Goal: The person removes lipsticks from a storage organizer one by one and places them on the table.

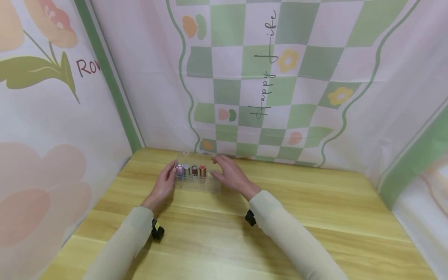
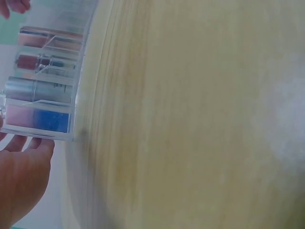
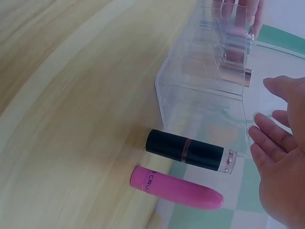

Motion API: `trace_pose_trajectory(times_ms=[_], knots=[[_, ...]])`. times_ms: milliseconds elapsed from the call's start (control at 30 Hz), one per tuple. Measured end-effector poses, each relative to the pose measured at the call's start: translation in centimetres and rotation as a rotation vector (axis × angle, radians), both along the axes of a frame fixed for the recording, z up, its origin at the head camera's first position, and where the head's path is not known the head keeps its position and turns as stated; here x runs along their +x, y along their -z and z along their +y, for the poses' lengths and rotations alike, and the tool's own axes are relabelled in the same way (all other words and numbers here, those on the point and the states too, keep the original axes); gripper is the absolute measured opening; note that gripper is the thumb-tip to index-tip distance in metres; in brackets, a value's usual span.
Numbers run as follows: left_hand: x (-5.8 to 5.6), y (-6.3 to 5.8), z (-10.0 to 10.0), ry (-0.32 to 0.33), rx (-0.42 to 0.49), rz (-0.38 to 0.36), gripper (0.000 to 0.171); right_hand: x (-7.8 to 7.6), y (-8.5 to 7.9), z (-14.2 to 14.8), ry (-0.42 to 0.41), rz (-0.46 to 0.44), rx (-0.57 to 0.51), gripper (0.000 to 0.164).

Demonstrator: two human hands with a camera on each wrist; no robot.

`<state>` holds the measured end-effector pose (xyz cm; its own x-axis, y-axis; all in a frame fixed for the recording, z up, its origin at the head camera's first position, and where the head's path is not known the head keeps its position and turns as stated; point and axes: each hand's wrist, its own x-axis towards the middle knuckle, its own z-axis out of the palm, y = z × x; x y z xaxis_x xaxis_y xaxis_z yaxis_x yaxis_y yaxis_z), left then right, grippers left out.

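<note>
A clear lipstick organizer [image 1: 199, 186] stands toward the back of the wooden table, with several lipsticks upright in its left slots. From the left, these are a pink-and-blue tube [image 2: 35, 118], a silver tube [image 2: 38, 89], a dark-red-capped clear tube [image 2: 28, 62] and a rose-gold tube [image 2: 50, 38]. My left hand [image 1: 164, 186] rests with extended fingers against the organizer's left end. My right hand [image 1: 232, 175], fingers apart and holding nothing, hovers by its right end. A black lipstick [image 3: 186, 150] and a pink lipstick [image 3: 176, 188] stand near that end, hidden in the head view.
The wooden table [image 1: 224, 237] runs back to a hanging cloth [image 1: 259, 128] with green checks and flowers. Another printed cloth [image 1: 52, 155] hangs along the left side. Each wrist bears a small black camera [image 1: 158, 231].
</note>
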<state>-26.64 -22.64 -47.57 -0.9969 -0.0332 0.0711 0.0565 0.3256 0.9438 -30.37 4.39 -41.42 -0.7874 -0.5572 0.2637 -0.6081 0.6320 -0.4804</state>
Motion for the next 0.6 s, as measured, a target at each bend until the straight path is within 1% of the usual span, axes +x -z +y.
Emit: trace_pose_trajectory(times_ms=[133, 367, 600], knots=[[0.0, -0.2, 0.0, -0.004, -0.006, -0.006, 0.052, -0.2, 0.0, -0.5, 0.008, 0.021, 0.012, 0.049], [0.0, 0.0, -0.1, -0.003, 0.003, -0.012, 0.052, -0.2, 0.2, -1.1, 0.023, -0.008, 0.042, 0.05], [0.1, 0.0, 0.0, 0.007, 0.015, -0.01, 0.051, -0.4, 0.5, -1.5, -0.017, 0.012, 0.057, 0.051]])
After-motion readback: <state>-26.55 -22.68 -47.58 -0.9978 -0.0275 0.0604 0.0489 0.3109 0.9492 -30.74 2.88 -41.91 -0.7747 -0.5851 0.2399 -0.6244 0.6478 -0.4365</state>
